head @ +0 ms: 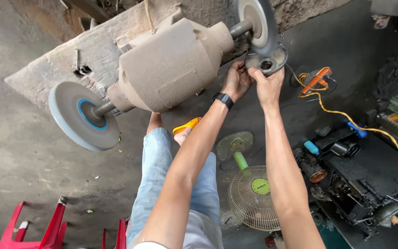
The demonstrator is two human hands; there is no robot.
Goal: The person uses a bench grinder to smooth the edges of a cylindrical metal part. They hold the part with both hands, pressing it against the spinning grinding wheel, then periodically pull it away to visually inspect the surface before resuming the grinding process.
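We grip the round metal part (267, 62) with both hands (237, 80) (267, 84) against the spinning wheel (256, 23); grinding seems underway, its edge probably unfinished.

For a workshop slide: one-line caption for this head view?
Both hands, left and right, hold a round metal part to the grinding wheel of a dusty bench grinder.

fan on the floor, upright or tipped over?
Tipped. The floor fan lies on the concrete with its wire grille facing up at the camera, green stem and round base stretched out flat beside it.
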